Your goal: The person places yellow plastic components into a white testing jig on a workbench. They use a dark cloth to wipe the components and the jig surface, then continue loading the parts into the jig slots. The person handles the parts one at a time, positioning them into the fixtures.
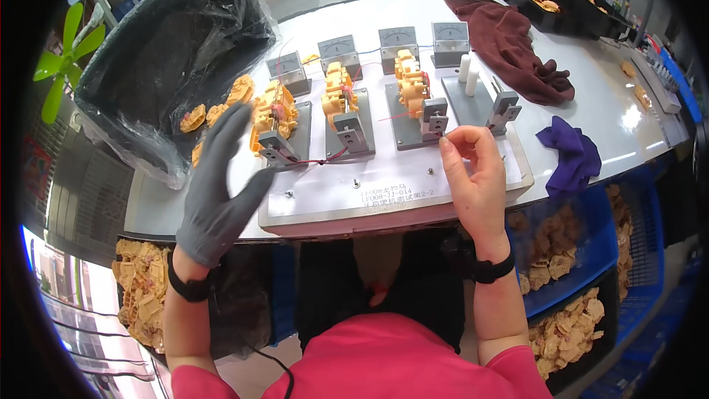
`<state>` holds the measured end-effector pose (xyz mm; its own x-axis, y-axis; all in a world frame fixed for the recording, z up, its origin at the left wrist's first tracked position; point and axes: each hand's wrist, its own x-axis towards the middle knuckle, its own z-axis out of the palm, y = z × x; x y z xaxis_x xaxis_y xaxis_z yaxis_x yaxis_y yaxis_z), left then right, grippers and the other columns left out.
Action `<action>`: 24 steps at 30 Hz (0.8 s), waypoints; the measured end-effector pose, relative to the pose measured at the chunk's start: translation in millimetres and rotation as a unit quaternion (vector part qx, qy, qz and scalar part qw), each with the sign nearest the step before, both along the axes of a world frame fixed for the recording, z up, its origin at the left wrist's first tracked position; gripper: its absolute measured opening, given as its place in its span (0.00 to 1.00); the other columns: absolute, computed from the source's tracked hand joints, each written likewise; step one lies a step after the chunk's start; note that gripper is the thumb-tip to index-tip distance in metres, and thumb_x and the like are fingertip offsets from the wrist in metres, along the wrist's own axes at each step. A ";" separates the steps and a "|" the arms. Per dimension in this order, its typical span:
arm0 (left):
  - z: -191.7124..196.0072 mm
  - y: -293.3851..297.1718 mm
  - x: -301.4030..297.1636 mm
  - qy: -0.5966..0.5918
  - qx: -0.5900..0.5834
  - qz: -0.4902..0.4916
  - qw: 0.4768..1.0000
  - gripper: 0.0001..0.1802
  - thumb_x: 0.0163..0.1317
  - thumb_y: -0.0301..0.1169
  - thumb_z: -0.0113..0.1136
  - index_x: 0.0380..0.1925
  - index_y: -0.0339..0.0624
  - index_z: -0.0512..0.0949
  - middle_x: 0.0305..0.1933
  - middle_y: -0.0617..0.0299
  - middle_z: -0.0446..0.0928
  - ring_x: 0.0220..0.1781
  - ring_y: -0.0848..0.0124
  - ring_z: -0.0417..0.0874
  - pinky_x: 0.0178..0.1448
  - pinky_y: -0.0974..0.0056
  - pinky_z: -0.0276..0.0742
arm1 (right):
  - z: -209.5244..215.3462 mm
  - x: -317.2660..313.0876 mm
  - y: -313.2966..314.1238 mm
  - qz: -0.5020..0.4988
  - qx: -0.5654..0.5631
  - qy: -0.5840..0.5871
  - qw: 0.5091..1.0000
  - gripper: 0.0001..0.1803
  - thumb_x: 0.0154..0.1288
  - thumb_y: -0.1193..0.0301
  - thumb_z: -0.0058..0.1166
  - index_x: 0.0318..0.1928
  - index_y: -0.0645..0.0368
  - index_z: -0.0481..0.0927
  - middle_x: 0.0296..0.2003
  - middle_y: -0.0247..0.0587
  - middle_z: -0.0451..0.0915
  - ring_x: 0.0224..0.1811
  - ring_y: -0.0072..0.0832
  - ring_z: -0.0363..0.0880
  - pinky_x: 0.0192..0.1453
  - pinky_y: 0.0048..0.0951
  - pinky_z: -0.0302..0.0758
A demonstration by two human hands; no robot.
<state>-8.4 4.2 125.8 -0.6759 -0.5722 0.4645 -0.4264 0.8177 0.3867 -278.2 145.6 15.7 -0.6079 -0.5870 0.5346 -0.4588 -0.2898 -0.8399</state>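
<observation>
A white test board [332, 207] lies in front of me, with several grey stations on it. Yellow-orange plastic gear assemblies sit on three of them: a left one [275, 107], a middle one [338, 92] and a right one [410, 85]. The fourth station [461, 103], at far right, carries two white posts [471, 77] and no assembly. My left hand [214, 188], in a grey glove, is open beside the left assembly, fingers stretched out. My bare right hand [476, 177] has thumb and forefinger drawn together at the right station's grey clamp [434, 120]; what they pinch, if anything, is hidden.
Several panel meters [338, 52] stand behind the stations. A black crate lined with clear plastic [166, 74] tilts at left, loose orange parts [193, 118] beside it. Brown cloth [509, 44] and purple cloth [569, 155] lie at right. Part-filled bins [569, 332] stand below the table edge.
</observation>
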 end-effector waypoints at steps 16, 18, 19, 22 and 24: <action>-180.6 -59.5 47.7 0.116 0.092 0.134 0.980 0.19 0.63 0.29 0.59 0.55 0.39 0.79 0.48 0.52 0.80 0.52 0.59 0.81 0.60 0.60 0.75 | 15.4 -7.9 15.2 -0.017 0.211 0.245 0.946 0.06 0.71 0.76 0.54 0.44 0.64 0.82 0.39 0.41 0.79 0.41 0.30 0.79 0.48 0.27 0.74; -178.4 -54.9 46.3 0.163 0.147 0.127 0.967 0.18 0.64 0.28 0.58 0.54 0.39 0.79 0.48 0.52 0.81 0.52 0.56 0.81 0.60 0.59 0.74 | 12.2 -6.4 18.7 -0.003 0.236 0.248 0.940 0.06 0.71 0.76 0.54 0.44 0.64 0.82 0.40 0.40 0.78 0.42 0.29 0.79 0.48 0.26 0.74; -179.2 -54.6 47.5 0.174 0.149 0.125 0.965 0.17 0.64 0.28 0.57 0.53 0.38 0.79 0.48 0.51 0.81 0.52 0.56 0.81 0.60 0.59 0.74 | 12.0 -6.1 18.8 0.005 0.245 0.250 0.937 0.07 0.72 0.76 0.53 0.44 0.64 0.82 0.40 0.40 0.78 0.42 0.29 0.78 0.48 0.26 0.73; -176.8 -53.5 49.4 0.138 0.124 0.141 0.973 0.17 0.64 0.28 0.56 0.53 0.38 0.79 0.47 0.52 0.81 0.52 0.56 0.81 0.60 0.58 0.74 | 16.5 -4.2 18.0 0.025 0.262 0.208 0.942 0.06 0.70 0.76 0.56 0.43 0.62 0.83 0.39 0.41 0.79 0.43 0.33 0.78 0.48 0.29 0.74; -174.4 -50.9 49.1 0.131 0.123 0.144 0.973 0.17 0.65 0.29 0.56 0.52 0.38 0.79 0.47 0.52 0.81 0.52 0.56 0.81 0.59 0.58 0.74 | 19.7 -3.6 17.6 0.034 0.271 0.195 0.942 0.06 0.69 0.76 0.57 0.43 0.62 0.83 0.39 0.41 0.80 0.44 0.33 0.79 0.49 0.30 0.75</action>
<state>40.7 -46.7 -48.5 -0.3476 -0.8357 0.4251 -0.4841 0.5482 0.6820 -281.8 163.2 35.4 -0.3781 -0.8686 0.3202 -0.7586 0.0925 -0.6450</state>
